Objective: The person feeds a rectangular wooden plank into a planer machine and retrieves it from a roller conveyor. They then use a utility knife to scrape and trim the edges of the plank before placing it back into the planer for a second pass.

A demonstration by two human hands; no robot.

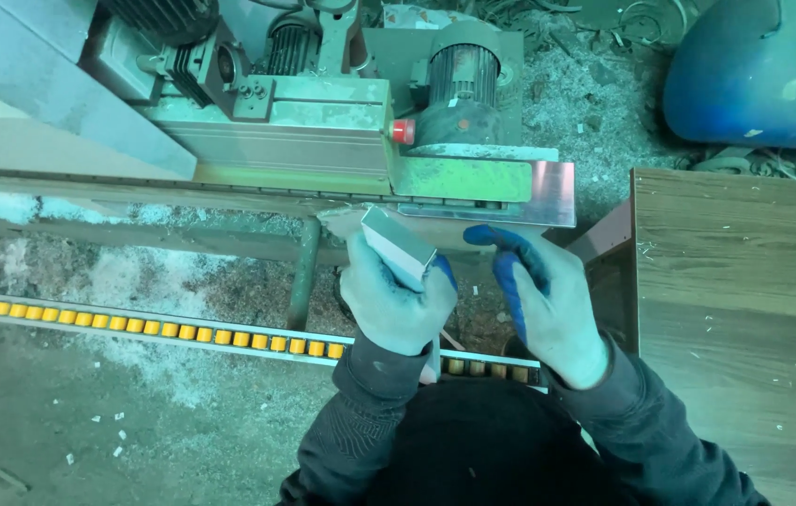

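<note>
The left hand (396,302) is gripping a small grey wooden block (400,247); it looks light, stiff, maybe smooth, best held by its sides. The right hand (548,305) is hanging open, holding nothing.

You stand in a woodworking workshop: before you runs a green machine (323,131) with electric motors (462,80) bolted on top, and a roller track of yellow wheels (136,323) lies along the floor. Sawdust and shavings (126,281) cover the concrete floor, and wood-grain panels (744,309) are stacked at your right.
</note>
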